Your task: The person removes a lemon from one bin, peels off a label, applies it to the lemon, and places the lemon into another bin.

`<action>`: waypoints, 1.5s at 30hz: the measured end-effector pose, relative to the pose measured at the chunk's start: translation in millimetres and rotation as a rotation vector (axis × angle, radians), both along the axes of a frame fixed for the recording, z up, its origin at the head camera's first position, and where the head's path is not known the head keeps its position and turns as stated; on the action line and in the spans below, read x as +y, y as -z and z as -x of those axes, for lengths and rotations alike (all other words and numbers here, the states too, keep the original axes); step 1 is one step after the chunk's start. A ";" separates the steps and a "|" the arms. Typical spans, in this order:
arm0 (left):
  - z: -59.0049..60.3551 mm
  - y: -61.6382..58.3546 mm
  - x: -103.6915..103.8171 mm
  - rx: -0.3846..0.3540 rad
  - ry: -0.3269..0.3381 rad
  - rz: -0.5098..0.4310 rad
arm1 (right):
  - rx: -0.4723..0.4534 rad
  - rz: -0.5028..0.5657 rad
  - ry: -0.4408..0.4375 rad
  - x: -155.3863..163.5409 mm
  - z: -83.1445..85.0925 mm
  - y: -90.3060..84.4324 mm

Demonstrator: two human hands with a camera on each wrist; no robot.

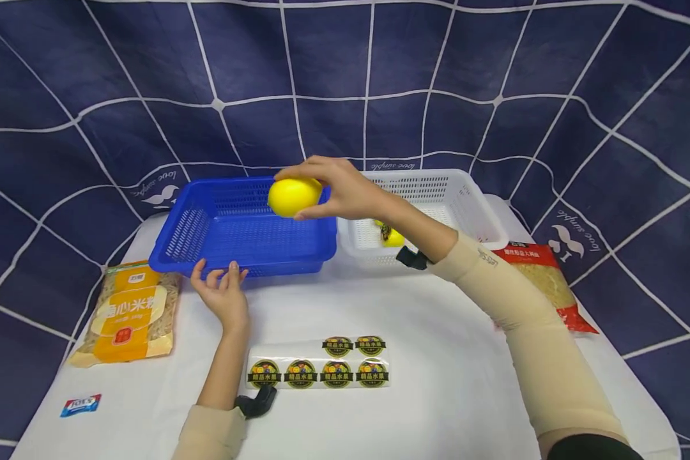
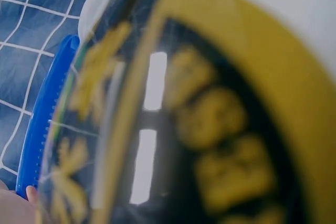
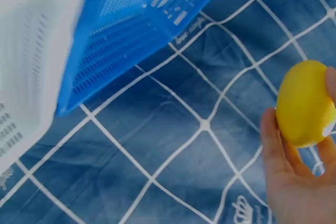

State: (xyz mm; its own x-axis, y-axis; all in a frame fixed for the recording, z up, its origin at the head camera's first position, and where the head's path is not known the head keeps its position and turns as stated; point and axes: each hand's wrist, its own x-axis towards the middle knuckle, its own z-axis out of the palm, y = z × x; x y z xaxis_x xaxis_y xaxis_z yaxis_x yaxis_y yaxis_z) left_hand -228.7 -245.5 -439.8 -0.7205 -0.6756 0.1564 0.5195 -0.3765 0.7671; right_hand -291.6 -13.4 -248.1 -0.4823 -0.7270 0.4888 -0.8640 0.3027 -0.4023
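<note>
Lemon (image 1: 294, 195) gripped by right hand (image 1: 345, 188); left hand (image 1: 225, 295) relaxed, empty (head view only).

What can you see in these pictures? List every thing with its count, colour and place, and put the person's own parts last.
lemon: 1, yellow, held above the blue basket's right edge
blue basket: 1, blue, back left of the table
white basket: 1, white, right of the blue basket
labelled lemon: 1, yellow with dark sticker, inside the white basket
sticker sheet: 1, six dark and yellow round stickers, front centre
noodle packet: 1, orange, left side
red packet: 1, red and clear, right side, partly behind the arm
small wrapper: 1, blue and white, front left
table: 1, white cover
backdrop cloth: 1, navy with white lines
left hand: fingers touch the blue basket's front rim
right hand: fingers hold the lemon
</note>
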 end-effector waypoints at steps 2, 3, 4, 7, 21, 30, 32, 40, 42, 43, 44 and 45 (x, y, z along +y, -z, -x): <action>0.4 -0.4 -0.1 0.005 -0.004 -0.023 | -0.009 -0.008 0.020 14.6 -19.6 8.7; 0.4 -0.1 0.7 0.005 -0.005 -0.037 | -0.020 -0.020 0.038 22.6 -29.4 14.8; 0.1 0.2 1.9 0.004 -0.004 -0.054 | -0.038 -0.029 0.052 30.6 -38.9 22.2; -1.2 2.5 5.2 0.002 -0.001 -0.079 | -0.101 -0.032 0.106 53.4 -65.1 50.0; 3.8 -4.1 -4.8 0.067 0.045 -0.119 | -0.442 0.164 0.257 75.3 -87.8 166.0; -1.2 -1.8 -0.8 0.043 0.067 -0.121 | -0.478 0.072 0.353 79.2 -77.5 208.0; -3.3 -3.2 0.7 0.035 0.070 -0.119 | -0.442 0.054 0.357 79.3 -76.8 214.1; -10.9 -11.5 4.1 0.031 0.079 -0.095 | -0.363 0.090 0.332 75.4 -74.4 229.4; -10.5 -10.8 3.0 0.010 0.078 -0.037 | -0.365 0.103 0.325 75.2 -74.5 231.8; -10.0 -9.9 2.1 -0.015 0.069 0.012 | -0.367 0.113 0.322 75.4 -74.4 233.1; -9.4 -8.7 1.2 -0.048 0.056 0.067 | -0.370 0.120 0.319 75.6 -74.4 234.3; -9.1 -7.4 0.3 -0.084 0.036 0.124 | -0.376 0.128 0.316 75.9 -74.4 235.3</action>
State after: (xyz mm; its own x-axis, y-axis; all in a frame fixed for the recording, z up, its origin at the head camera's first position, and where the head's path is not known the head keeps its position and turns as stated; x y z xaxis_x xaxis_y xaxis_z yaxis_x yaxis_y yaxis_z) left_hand -219.6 -245.2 -432.3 -0.7581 -0.6280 0.1755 0.4394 -0.2931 0.8491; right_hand -217.2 62.5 -483.4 -0.8285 -0.4630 0.3148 -0.5268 0.4541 -0.7185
